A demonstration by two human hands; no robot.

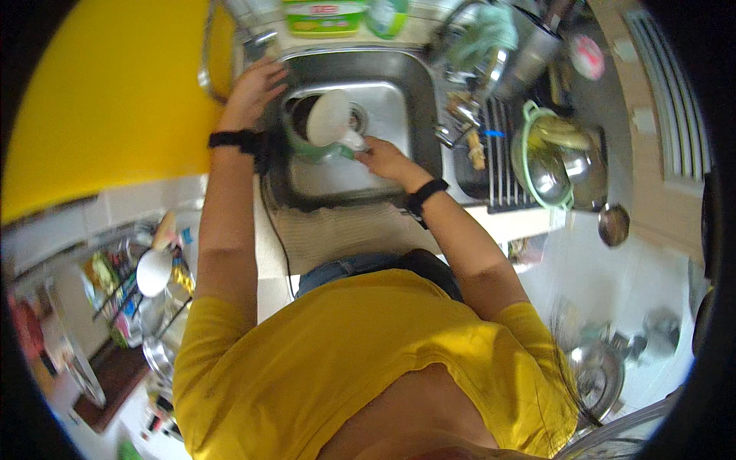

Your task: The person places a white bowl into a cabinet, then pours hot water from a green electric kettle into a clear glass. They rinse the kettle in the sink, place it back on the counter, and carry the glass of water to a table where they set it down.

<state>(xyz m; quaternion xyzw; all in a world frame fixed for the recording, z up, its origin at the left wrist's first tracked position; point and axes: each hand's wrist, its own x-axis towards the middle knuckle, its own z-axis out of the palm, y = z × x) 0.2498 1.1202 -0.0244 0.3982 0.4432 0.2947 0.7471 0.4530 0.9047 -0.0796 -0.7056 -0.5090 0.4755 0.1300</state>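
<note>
My right hand (384, 158) grips a short handle end over the sink (379, 184). Just beyond its fingertips are a rounded white vessel (329, 118) with a stubby white handle and the green wall of a dark-lined pan (310, 150). Blur hides which handle the fingers hold. Tilted, the white vessel covers part of the pan. My left hand (257, 86) is raised at the sink's back left corner, close to the metal tap (261, 39). A small pale thing is at its fingertips; whether the hand holds it is unclear.
Behind the sink stand a green tub (325, 17) and a green bottle (388, 17). To the right lie a slatted rack (500, 172) and a light-green colander (520, 158) with metal bowls. A yellow panel (115, 103) rises at left. A ribbed mat (339, 230) borders the sink's front.
</note>
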